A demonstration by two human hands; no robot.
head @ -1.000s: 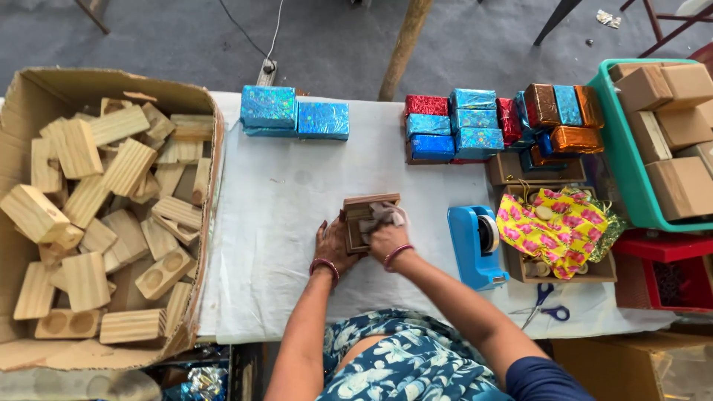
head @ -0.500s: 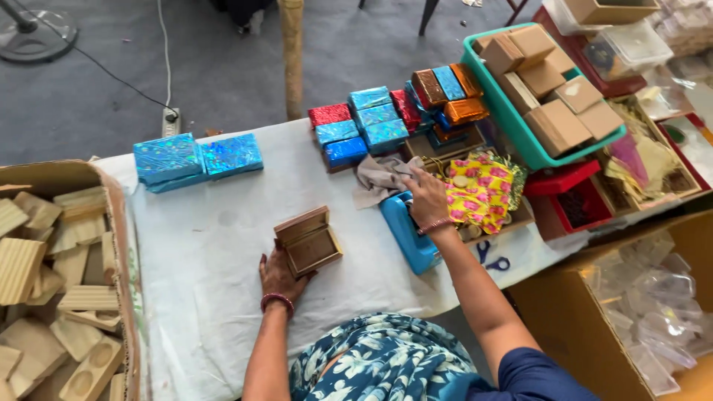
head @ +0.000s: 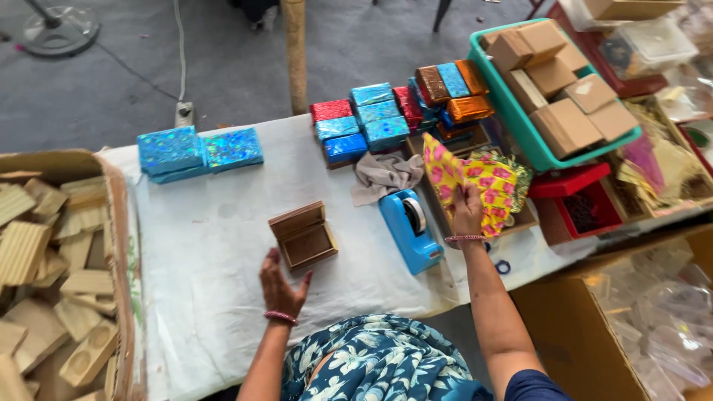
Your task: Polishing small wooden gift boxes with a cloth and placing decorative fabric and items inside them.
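Note:
A small brown wooden box (head: 303,236) lies on the white-covered table (head: 223,223). My left hand (head: 280,285) rests flat just below it, fingers apart, holding nothing. My right hand (head: 467,208) reaches right and grips a sheet of yellow paper with pink flowers (head: 475,178), lifting it from a stack in a shallow box. A blue tape dispenser (head: 410,229) stands between the wooden box and the paper. A grey cloth (head: 382,175) lies behind the dispenser.
A cardboard carton of plain wooden boxes (head: 52,275) fills the left. Shiny foil-wrapped boxes sit at the back, blue ones (head: 197,152) and mixed colours (head: 394,111). A teal crate of brown boxes (head: 557,89) and a red tray (head: 575,204) lie right.
My right hand left the wooden box, reached right and took hold of the flowered paper. My left hand drew back below the box. The view swung rightward.

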